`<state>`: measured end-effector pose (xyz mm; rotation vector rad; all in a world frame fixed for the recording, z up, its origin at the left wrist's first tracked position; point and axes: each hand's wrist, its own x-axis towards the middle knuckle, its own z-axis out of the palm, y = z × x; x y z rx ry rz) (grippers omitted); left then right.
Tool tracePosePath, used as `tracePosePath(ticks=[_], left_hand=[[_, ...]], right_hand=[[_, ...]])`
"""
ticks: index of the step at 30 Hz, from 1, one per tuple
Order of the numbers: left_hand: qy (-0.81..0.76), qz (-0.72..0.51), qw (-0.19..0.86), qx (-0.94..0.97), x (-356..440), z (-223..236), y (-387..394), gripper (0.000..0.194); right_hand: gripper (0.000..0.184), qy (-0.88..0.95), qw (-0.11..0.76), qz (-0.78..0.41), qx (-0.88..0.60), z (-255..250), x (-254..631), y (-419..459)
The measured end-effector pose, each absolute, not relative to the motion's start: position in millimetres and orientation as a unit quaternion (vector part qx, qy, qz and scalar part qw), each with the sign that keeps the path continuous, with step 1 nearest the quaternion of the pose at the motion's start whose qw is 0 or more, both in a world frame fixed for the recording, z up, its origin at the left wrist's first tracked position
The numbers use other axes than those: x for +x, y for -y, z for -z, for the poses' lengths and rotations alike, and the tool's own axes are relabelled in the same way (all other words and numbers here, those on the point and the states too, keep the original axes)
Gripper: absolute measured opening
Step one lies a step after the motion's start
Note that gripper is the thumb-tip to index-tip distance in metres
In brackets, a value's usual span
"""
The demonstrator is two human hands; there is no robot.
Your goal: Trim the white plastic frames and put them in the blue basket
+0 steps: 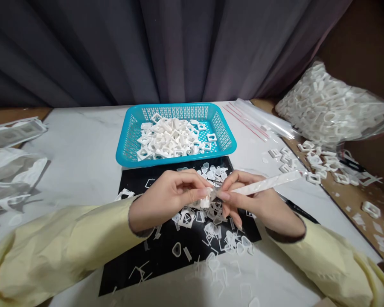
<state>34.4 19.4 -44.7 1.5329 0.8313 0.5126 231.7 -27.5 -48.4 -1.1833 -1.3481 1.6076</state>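
Between the thumb and fingers of my left hand (176,192) is a small white plastic piece (205,201), partly hidden by the fingertips. My right hand (252,196) grips a slim tool with a flat white handle (269,182), its shaft slanting up to the right. The tool's tip meets the white piece, but fingers and blur hide its exact shape. Both hands are over a black mat (131,256). Beneath them lie white frame-shaped pieces (187,218) and thin, translucent offcuts (213,232).
Behind the mat stands a turquoise basket (176,161) heaped with white plastic pieces. A full clear bag (329,102) bulges at the right, near loose frames (323,162) and flat zip bags (262,117). A black pen-like object (299,209) lies by my right wrist. More bagged pieces (13,170) are at left.
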Motion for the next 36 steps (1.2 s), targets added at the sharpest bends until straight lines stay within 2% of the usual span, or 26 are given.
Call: tracePosePath(ticks=[4, 8, 14, 19, 22, 24, 27, 29, 31, 33, 34, 36], left_hand=[[-0.364, -0.209, 0.611, 0.671, 34.2, 44.3, -18.5, 0.017], [-0.365, -0.202, 0.609, 0.675, 34.6, 44.2, -17.9, 0.018], [-0.367, -0.192, 0.624, 0.662, 34.6, 44.4, -20.1, 0.018], [-0.377, -0.171, 0.652, 0.635, 33.8, 39.5, -23.8, 0.018], [-0.373, -0.155, 0.626, 0.667, 31.2, 34.3, -23.9, 0.02], [-0.363, -0.178, 0.536, 0.741, 27.2, 32.4, -26.4, 0.021], [-0.34, -0.282, 0.228, 0.868, 17.9, 34.8, -40.7, 0.013], [-0.313, -0.29, 0.044, 0.903, 11.6, 38.7, -56.2, 0.012], [-0.289, -0.241, -0.026, 0.926, 6.8, 41.4, -70.4, 0.022], [-0.284, -0.211, -0.034, 0.935, 3.9, 39.9, -76.7, 0.029], [-0.284, -0.214, -0.026, 0.934, 2.9, 37.4, -75.9, 0.028], [-0.29, -0.25, -0.015, 0.924, 1.2, 29.6, -67.6, 0.011]], right_hand=[[0.016, 0.489, 0.335, -0.69, -0.416, 51.1, 232.6, 27.7], [0.015, 0.486, 0.324, -0.703, -0.406, 51.8, 232.2, 28.1], [0.02, 0.488, 0.33, -0.684, -0.43, 51.9, 230.4, 26.2], [0.023, 0.489, 0.369, -0.632, -0.474, 51.1, 233.3, 25.4], [0.023, 0.495, 0.389, -0.606, -0.486, 50.9, 234.9, 24.8], [0.022, 0.496, 0.398, -0.595, -0.491, 50.8, 235.0, 24.3], [0.021, 0.495, 0.412, -0.58, -0.499, 50.7, 234.5, 23.7], [0.022, 0.495, 0.419, -0.571, -0.503, 51.1, 234.1, 23.5], [0.023, 0.495, 0.424, -0.564, -0.507, 51.6, 233.7, 23.7], [0.021, 0.493, 0.428, -0.56, -0.511, 52.1, 233.2, 23.7], [0.021, 0.49, 0.432, -0.555, -0.515, 52.3, 232.9, 23.5], [0.027, 0.487, 0.446, -0.534, -0.528, 52.5, 232.3, 22.6]])
